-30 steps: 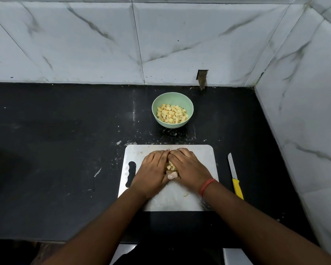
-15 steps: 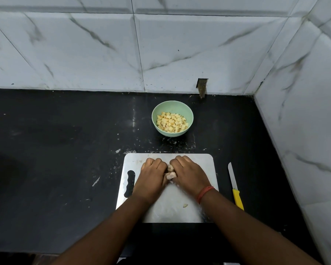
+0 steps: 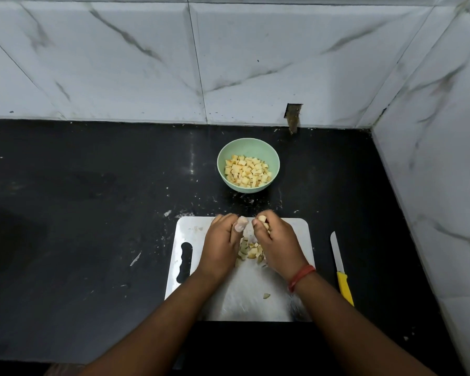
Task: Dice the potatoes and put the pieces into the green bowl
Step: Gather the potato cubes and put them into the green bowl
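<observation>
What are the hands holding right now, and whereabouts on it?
The right hand grips diced potato pieces in its curled fingers. The left hand is curled too; its contents cannot be told.

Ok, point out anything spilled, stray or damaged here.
One potato piece lies alone on the cutting board, nearer the person than the pile. White specks litter the black counter beyond the board. The wall tile has a broken notch at its base.

Black stone countertop (image 3: 79, 213), scuffed and flecked with white residue. White marble-pattern wall tiles (image 3: 120, 63) along back and right side. One rough, chipped notch (image 3: 293, 115) at the back tiles' lower edge.
</observation>
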`<action>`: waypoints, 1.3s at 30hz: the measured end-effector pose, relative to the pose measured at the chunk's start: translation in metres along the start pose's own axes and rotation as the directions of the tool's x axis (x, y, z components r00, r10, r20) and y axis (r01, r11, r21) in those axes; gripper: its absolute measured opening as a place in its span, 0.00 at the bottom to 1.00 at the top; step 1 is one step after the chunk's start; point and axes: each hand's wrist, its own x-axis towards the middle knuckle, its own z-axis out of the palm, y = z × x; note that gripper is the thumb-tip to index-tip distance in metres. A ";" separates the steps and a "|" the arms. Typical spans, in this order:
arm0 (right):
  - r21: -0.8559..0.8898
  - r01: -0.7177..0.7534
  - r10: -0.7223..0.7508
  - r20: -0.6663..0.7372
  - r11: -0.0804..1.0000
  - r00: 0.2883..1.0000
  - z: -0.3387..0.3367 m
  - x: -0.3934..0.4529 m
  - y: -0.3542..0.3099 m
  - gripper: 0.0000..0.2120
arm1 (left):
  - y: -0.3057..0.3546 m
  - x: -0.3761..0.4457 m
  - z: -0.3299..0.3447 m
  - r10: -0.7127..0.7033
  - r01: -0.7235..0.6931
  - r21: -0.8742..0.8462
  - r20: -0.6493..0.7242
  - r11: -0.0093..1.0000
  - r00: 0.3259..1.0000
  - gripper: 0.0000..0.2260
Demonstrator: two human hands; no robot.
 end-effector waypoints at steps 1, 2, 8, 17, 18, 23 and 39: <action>0.042 -0.038 0.037 0.013 0.998 0.999 0.000 0.000 -0.004 0.08 | 0.004 0.003 0.000 -0.020 0.020 -0.035 -0.009 0.999 1.000 0.17; 0.119 -0.079 0.076 0.028 0.990 0.997 -0.001 0.001 -0.009 0.08 | 0.008 0.006 -0.001 -0.040 0.039 -0.071 -0.014 0.997 0.999 0.18; 0.664 -0.187 0.208 0.048 0.724 0.977 -0.020 0.048 -0.060 0.09 | 0.049 0.060 -0.013 -0.084 0.056 -0.287 -0.087 0.956 0.993 0.20; -0.290 -0.005 0.035 0.098 0.957 0.995 -0.037 0.168 -0.063 0.06 | 0.054 0.153 -0.036 -0.196 0.192 0.054 0.087 0.980 0.977 0.25; -0.345 0.031 0.001 0.092 0.938 0.996 -0.037 0.171 -0.059 0.06 | 0.053 0.154 -0.037 -0.204 0.199 0.052 0.106 0.979 0.973 0.25; -0.294 0.120 -0.116 0.032 0.948 0.993 -0.034 0.168 -0.053 0.11 | 0.051 0.152 -0.038 -0.252 0.260 -0.065 0.106 0.963 0.962 0.26; -0.059 0.256 -0.262 -0.148 0.965 0.954 -0.022 0.040 -0.017 0.10 | 0.019 0.042 -0.044 -0.179 0.188 -0.346 0.058 0.919 0.982 0.17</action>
